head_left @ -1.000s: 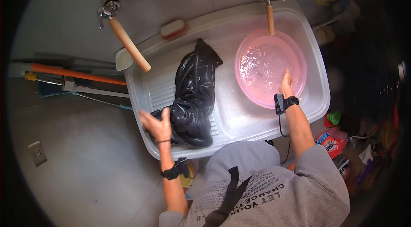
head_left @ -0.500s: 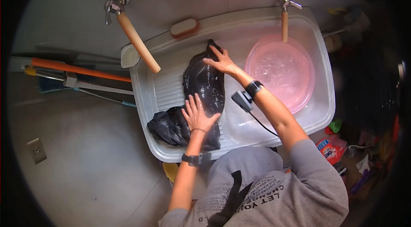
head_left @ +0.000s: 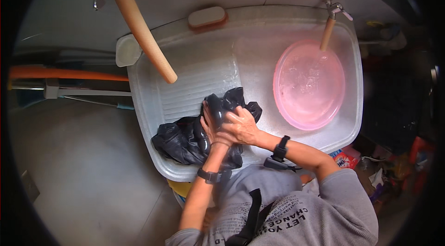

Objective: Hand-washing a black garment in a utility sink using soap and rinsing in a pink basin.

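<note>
A wet, shiny black garment lies bunched over the near end of the ribbed side of the pale washing sink. My right hand has its fingers curled into the gathered upper part of the cloth. Close against it, my left hand is around the same bunch, its fingers partly covered by the folds. The two hands meet at the left wrist and thumb. What kind of garment it is, I cannot make out.
In the sink's right half stands a pink basin of water beneath a tap. Another tap with a long tan hose hangs over the left. A soap-like block rests on the back rim. Long-handled tools lean at the left.
My right hand has come toward me, folding the garment's far end back over the near part. Both hands, spread flat before, are now together on the bunched cloth. The view has shifted slightly.
</note>
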Action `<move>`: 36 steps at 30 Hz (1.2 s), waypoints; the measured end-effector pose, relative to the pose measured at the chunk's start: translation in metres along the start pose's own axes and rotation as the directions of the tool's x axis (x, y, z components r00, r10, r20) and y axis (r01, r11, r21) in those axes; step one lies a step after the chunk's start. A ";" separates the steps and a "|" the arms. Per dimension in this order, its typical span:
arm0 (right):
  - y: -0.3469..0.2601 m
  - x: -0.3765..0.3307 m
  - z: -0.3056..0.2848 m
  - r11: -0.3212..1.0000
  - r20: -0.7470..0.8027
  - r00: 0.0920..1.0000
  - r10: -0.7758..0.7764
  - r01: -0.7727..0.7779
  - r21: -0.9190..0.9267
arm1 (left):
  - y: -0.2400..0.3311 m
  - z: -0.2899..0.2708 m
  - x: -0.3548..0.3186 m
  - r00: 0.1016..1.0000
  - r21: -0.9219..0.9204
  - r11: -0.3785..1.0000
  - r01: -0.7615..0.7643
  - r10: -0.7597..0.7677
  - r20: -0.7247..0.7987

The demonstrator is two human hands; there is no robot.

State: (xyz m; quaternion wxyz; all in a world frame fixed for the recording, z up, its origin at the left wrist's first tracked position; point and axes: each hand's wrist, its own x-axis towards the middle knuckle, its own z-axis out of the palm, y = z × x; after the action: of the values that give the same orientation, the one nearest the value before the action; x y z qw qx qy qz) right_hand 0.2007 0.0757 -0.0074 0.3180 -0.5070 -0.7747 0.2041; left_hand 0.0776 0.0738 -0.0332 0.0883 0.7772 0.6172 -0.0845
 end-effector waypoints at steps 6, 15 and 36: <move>0.024 0.031 0.026 0.997 0.142 0.989 0.049 -0.041 -0.061 | 0.006 -0.014 0.009 0.964 -0.168 0.981 0.096 -0.049 0.263; 0.034 0.072 0.035 0.931 0.282 0.888 0.364 -0.348 -0.108 | 0.013 -0.023 0.019 0.960 -0.289 0.942 0.172 -0.093 0.265; 0.157 -0.094 -0.227 0.617 -0.783 0.164 0.601 -0.717 0.323 | 0.009 -0.090 -0.029 0.980 -0.547 0.813 -0.197 0.163 -0.111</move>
State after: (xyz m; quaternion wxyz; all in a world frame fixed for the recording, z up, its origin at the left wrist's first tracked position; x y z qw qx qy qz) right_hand 0.4890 0.0518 0.0280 0.4942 -0.8385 -0.2293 0.0026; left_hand 0.0820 0.0663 0.0619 0.2997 0.7750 0.5410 0.1301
